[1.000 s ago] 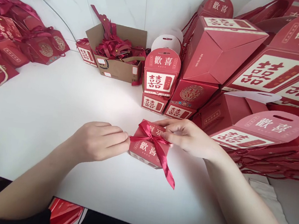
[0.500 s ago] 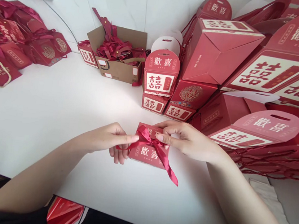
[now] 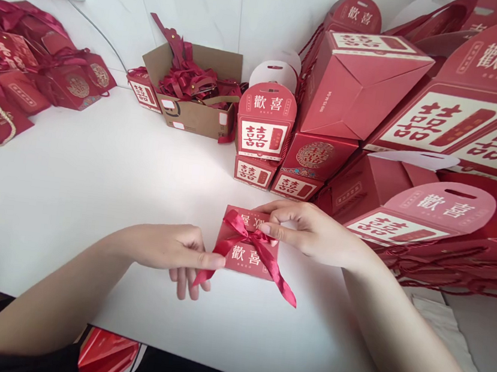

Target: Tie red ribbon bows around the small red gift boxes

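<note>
A small red box with white characters on top stands on the white table, a shiny red ribbon tied in a bow across it. At the box's lower left corner, the thumb and fingers of my left hand pinch the left ribbon tail, whose tip hangs below them. My right hand is on the upper right side of the box, thumb and index finger closed on the bow's right loop. Its other fingers reach behind the box's far edge. The other ribbon tail lies loose toward the lower right.
Stacked red gift boxes fill the right and back right. Against the wall stands an open cardboard box of red ribbons. Red gift bags are piled at the far left. White tissue lies at the right edge.
My left hand has moved down and slightly left along the ribbon, from the bow's left side to the lower left corner. The left tail now hangs in view. My right hand has barely moved.
</note>
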Demonstrator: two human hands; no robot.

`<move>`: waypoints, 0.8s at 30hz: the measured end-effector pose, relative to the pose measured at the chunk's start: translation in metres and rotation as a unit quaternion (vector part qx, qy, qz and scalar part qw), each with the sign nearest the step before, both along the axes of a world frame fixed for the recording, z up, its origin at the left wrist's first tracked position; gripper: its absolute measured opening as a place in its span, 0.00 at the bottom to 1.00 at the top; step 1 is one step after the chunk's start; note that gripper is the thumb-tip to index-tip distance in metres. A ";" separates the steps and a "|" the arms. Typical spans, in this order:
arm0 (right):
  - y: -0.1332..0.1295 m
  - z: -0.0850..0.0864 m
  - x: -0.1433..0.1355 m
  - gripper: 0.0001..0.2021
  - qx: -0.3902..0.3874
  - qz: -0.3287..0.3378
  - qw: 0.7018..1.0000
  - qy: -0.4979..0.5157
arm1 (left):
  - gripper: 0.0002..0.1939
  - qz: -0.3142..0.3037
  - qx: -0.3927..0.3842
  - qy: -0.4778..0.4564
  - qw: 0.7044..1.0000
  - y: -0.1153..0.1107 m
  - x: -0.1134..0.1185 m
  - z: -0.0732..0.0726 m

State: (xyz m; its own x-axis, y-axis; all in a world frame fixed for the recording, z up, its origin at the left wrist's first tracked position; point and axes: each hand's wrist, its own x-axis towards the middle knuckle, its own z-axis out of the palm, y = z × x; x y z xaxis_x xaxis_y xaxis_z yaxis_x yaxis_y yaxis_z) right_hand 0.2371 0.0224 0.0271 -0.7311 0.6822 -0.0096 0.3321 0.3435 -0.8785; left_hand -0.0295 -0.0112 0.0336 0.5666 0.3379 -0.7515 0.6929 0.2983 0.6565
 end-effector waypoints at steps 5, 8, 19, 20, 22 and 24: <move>0.003 -0.001 0.003 0.21 -0.002 -0.033 0.999 -0.011 | 0.19 0.105 0.064 -0.066 0.990 0.007 0.001 -0.007; 0.004 -0.001 0.004 0.22 -0.001 -0.032 0.999 -0.003 | 0.23 0.169 0.092 -0.079 0.978 0.013 -0.003 -0.012; 0.003 0.001 0.003 0.22 -0.026 -0.011 0.999 0.021 | 0.19 0.151 0.155 -0.095 0.972 0.019 -0.008 -0.016; 0.003 0.001 0.003 0.22 -0.029 -0.010 0.999 0.021 | 0.18 0.146 0.158 -0.093 0.972 0.019 -0.009 -0.016; 0.004 -0.001 0.004 0.22 -0.029 -0.012 0.999 0.021 | 0.17 0.140 0.163 -0.089 0.972 0.020 -0.011 -0.016; 0.005 -0.003 0.004 0.22 -0.020 -0.019 0.999 0.019 | 0.16 0.134 0.169 -0.088 0.972 0.021 -0.012 -0.017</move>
